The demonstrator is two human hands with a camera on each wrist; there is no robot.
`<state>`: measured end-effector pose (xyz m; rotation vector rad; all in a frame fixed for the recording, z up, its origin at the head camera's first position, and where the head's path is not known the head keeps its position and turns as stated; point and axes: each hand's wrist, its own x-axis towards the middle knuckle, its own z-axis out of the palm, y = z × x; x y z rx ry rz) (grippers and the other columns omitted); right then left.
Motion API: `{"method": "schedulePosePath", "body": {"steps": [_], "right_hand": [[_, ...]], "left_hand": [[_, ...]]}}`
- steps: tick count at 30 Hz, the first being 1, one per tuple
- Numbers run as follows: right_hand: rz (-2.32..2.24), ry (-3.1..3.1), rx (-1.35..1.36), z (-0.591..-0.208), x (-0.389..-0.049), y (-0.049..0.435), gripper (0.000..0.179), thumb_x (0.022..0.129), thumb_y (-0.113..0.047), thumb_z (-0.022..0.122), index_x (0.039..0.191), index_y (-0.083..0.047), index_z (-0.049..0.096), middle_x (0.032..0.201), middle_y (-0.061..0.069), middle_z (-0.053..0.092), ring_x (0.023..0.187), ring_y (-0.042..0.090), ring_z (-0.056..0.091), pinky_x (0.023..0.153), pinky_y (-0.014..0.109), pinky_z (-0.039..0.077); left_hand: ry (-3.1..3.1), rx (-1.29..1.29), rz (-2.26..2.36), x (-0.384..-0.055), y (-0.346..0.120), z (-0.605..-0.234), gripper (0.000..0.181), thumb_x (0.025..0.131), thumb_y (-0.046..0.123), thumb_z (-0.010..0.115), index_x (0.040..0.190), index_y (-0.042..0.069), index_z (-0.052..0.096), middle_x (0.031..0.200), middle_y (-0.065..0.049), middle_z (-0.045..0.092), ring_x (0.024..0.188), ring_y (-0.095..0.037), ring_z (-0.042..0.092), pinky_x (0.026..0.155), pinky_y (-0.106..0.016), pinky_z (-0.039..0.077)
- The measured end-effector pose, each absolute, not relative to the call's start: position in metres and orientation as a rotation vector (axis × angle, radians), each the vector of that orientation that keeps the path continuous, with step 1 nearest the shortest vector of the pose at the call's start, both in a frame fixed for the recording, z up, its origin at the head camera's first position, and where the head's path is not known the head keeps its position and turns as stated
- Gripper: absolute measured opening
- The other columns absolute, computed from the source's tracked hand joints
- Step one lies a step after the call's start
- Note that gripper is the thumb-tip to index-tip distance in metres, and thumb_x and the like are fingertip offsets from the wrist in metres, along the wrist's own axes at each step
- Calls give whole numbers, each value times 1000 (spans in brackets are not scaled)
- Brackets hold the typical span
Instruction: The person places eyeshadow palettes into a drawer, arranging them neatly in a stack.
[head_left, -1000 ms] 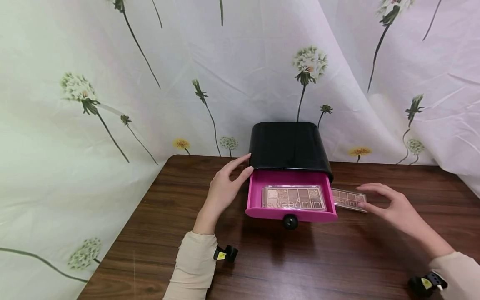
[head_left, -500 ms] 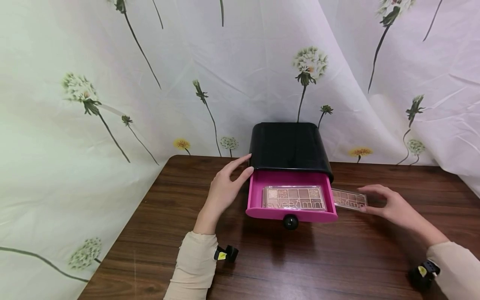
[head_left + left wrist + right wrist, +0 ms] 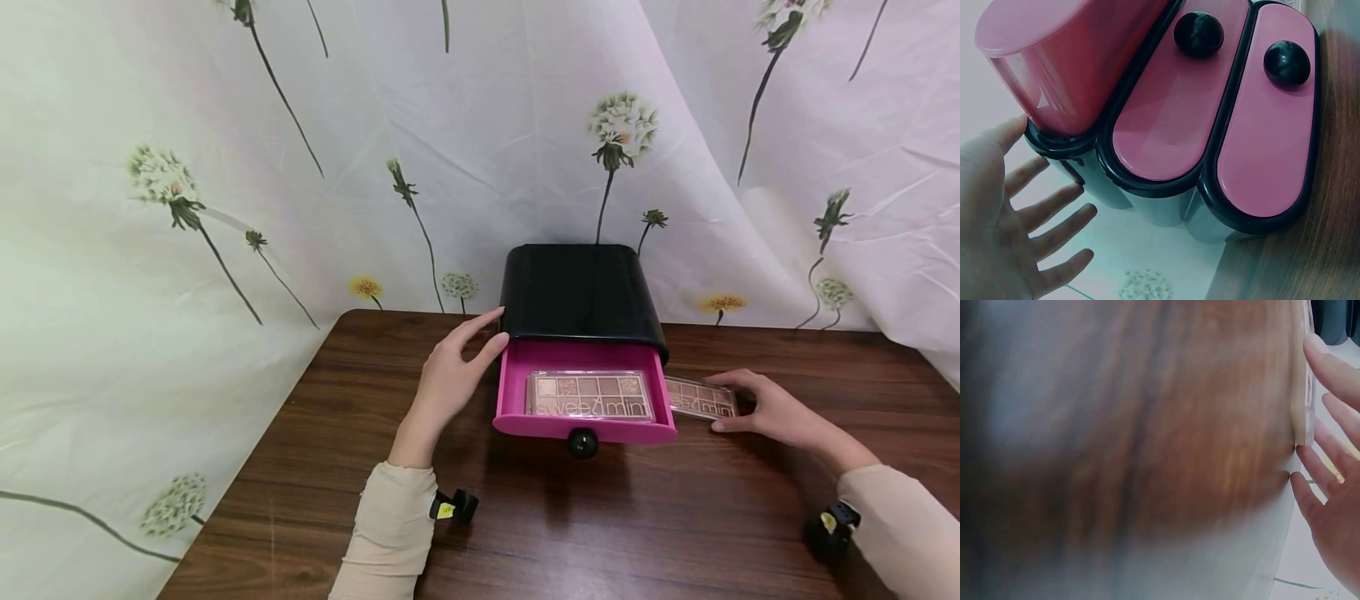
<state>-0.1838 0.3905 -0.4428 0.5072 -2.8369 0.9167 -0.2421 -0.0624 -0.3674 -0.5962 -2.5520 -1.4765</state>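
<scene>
A black drawer box with pink fronts stands at the back of the table, its top drawer pulled out. An eyeshadow palette in a clear case lies in that drawer. My left hand touches the box's left side with thumb and fingertips; in the left wrist view its fingers are spread and fairly straight. Beside the box on the right is a second eyeshadow palette, its left end hidden behind the drawer. My right hand grips its right end, thumb at the front edge and fingers at the back.
Two closed pink drawers, a middle drawer and a bottom drawer, have round black knobs. The open drawer's black knob juts forward over the brown wooden table. A flower-print cloth hangs behind.
My right hand has moved left, from beside the second palette to around its right end. The left hand, the box and the open drawer stay in place.
</scene>
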Motion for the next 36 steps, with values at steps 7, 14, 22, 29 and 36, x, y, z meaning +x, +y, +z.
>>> {"method": "schedulePosePath", "body": {"steps": [7,14,22,29,36], "right_hand": [[895,-2939,456,-440,-188,385,67,73,-22,89,127,5,60,121,26,56,111,43,47,89,54,40],[867,-2986,412,-440,-190,383,68,74,-26,89,126,7,60,119,25,56,109,44,47,86,58,40],[827,-2970,433,-437,-189,381,65,73,-29,89,120,7,64,110,18,60,98,30,52,79,43,43],[818,-2957,440,-434,-186,382,60,74,-28,88,120,4,65,109,15,62,96,28,49,77,39,39],[711,-2824,455,-431,-173,383,55,72,-25,90,116,0,69,98,3,60,85,17,40,68,30,34]], "left_hand": [[-2550,-597,-1476,-242,-62,-368,48,95,58,56,141,40,55,143,10,52,132,-13,45,107,-52,38],[-2544,-601,-1486,-242,-62,-368,49,95,59,55,141,39,55,143,10,52,132,-16,46,106,-53,39],[-2541,-598,-1484,-242,-62,-369,49,95,59,55,141,40,55,142,10,52,131,-13,46,106,-53,39],[-2547,-599,-1481,-242,-63,-368,49,95,59,55,140,40,55,143,10,52,133,-14,45,106,-54,38],[-2543,-605,-1492,-243,-63,-368,49,95,58,55,141,40,55,143,10,52,132,-15,46,106,-56,38]]}}
